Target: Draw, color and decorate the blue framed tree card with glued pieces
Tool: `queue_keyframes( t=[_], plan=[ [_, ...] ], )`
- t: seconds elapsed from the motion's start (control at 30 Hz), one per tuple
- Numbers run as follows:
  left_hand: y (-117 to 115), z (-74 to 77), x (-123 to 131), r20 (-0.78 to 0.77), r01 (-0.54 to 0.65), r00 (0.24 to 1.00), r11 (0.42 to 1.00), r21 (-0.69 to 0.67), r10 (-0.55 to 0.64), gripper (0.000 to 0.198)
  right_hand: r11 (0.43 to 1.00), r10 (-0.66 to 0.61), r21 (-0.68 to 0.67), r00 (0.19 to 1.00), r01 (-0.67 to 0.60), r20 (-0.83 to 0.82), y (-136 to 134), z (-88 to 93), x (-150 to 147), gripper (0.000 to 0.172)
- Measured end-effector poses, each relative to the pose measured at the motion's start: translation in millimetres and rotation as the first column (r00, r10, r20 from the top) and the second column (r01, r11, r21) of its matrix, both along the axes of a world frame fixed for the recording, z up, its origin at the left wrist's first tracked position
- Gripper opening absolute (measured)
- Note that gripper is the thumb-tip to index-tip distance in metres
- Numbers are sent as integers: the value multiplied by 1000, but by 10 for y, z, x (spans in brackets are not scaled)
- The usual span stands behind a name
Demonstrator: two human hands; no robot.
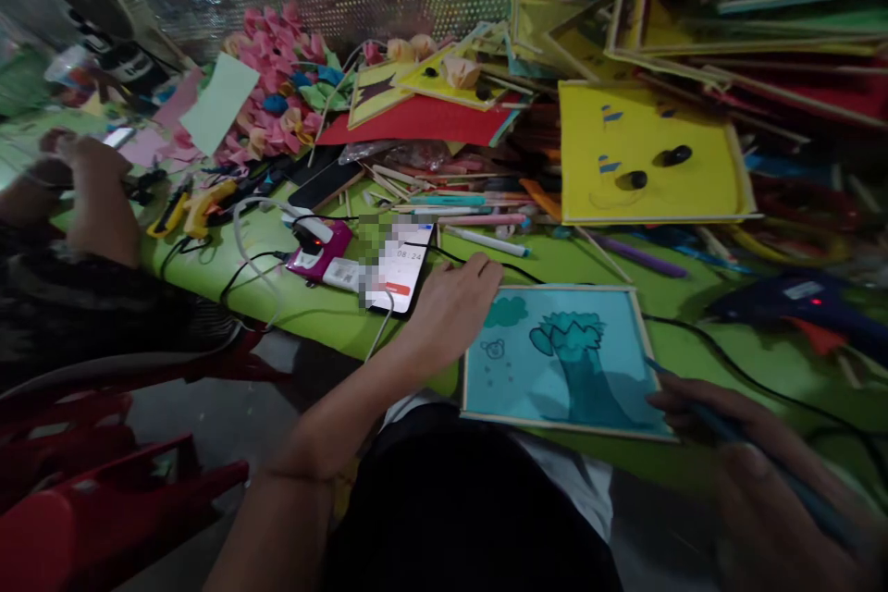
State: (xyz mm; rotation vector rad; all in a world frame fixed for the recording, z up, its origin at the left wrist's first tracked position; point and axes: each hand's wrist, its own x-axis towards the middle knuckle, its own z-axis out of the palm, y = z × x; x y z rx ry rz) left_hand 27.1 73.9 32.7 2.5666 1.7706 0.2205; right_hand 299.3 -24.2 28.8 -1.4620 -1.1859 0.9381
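Green and crowded, the counter (298, 296) is holding piles of craft things. Near its front edge, a blue tree picture (561, 361) is lying flat in a thin wooden frame. The left hand (450, 305) is pressing open and flat on the picture's top left corner, gripping nothing. The right hand (714, 412) is closing its grip around a blue pen (700, 407), with the tip touching the picture's right side. Pressing that corner firmly and using small, slow strokes should be keeping the picture from sliding. A phone (402, 268) is lying just beside the left hand. Another person's hand (87, 157) is working far off to the left.
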Motion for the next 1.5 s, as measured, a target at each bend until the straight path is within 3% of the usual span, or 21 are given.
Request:
queue_keyframes(
  t=[0.1,0.2,0.37,0.53,0.6,0.77,0.93,1.23,1.5],
  plan=[
    [-18,61,-4,28,-45,999,999,-11,45,12,996,-64,-70,998,62,-26,-35,106,-129,25],
    [-44,159,-30,121,-67,990,994,-91,78,11,995,-90,-47,994,88,-55,-13,67,-73,25],
    [-80,297,-129,422,-34,900,983,-182,109,6,996,-8,91,985,25,-175,163,-123,197,36],
    [-94,339,-192,561,-7,822,988,-153,92,11,935,-160,304,982,185,-103,394,5,129,19],
    [-94,338,-199,596,8,799,991,-137,76,12,911,-191,358,979,205,-73,500,57,97,19],
    [-92,331,-188,681,35,730,993,-116,53,12,944,-25,328,1000,26,-10,735,34,133,46],
    [-99,342,-161,739,65,673,993,-101,31,12,920,20,392,1000,-22,7,796,16,69,46],
    [-69,338,-163,647,50,763,997,-57,-2,10,848,-136,515,991,125,-17,877,50,34,44],
    [3,249,-112,568,33,823,996,-80,19,9,887,-163,449,983,108,85,895,35,26,45]
  ],
)
